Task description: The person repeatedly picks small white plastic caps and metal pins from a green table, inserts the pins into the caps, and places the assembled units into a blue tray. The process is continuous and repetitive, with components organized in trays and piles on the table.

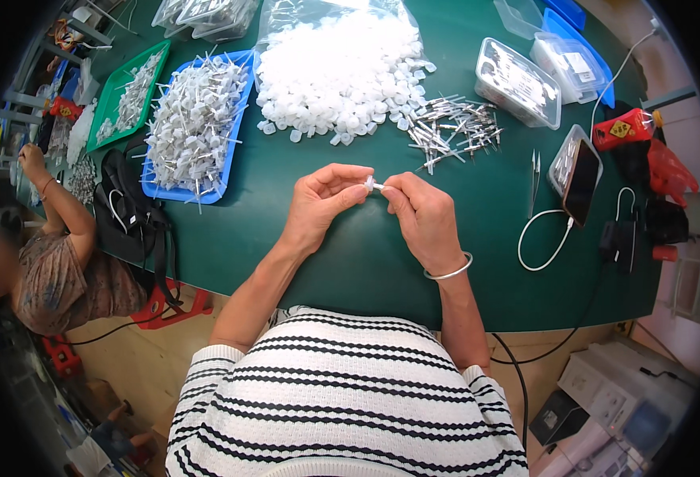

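Over the green table, my left hand pinches a small white plastic cap between thumb and fingers. From the right, my right hand grips a thin pin-like rod whose end meets the cap; most of it is hidden by my fingers. Beyond my hands lies a heap of similar white caps on a clear plastic bag. To its right is a loose pile of thin metal-and-white rods. A blue tray at the left holds many caps with rods through them.
A green tray of small parts stands far left. Clear containers sit at the back right. Tweezers, a phone with a white cable and a red bottle are on the right. Another person sits at the left.
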Available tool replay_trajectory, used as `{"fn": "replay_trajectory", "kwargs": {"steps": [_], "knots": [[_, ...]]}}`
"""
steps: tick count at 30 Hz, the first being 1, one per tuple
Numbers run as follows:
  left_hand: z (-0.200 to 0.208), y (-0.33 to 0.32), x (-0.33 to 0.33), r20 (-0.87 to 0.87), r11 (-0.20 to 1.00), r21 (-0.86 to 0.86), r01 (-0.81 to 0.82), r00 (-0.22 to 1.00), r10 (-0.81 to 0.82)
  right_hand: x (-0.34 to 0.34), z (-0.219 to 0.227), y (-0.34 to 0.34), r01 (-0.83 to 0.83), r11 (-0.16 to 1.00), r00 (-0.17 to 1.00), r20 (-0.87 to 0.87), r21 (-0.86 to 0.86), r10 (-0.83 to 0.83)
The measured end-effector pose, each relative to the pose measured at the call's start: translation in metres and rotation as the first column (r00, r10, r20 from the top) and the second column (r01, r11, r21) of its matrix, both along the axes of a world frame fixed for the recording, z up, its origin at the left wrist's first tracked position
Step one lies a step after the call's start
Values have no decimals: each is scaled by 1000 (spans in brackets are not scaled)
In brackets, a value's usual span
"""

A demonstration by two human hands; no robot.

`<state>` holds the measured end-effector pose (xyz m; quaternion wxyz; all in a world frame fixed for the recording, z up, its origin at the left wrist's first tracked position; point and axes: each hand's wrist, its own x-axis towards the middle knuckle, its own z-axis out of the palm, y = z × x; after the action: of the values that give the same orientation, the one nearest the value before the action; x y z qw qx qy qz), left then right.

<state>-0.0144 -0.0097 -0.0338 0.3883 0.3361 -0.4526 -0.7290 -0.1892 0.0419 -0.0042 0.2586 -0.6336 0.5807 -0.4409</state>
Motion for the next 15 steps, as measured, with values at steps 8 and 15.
{"fn": "replay_trajectory", "kwargs": {"steps": [8,15], "knots": [[4,4,-2,18,999,-38,-8,1000,8,-4,-1,2,-69,989,991,126,132,53],[3,5,-2,-11,998,-63,21,1000,-22,-10,2,1,-165,940,957,281,300,78]]}}
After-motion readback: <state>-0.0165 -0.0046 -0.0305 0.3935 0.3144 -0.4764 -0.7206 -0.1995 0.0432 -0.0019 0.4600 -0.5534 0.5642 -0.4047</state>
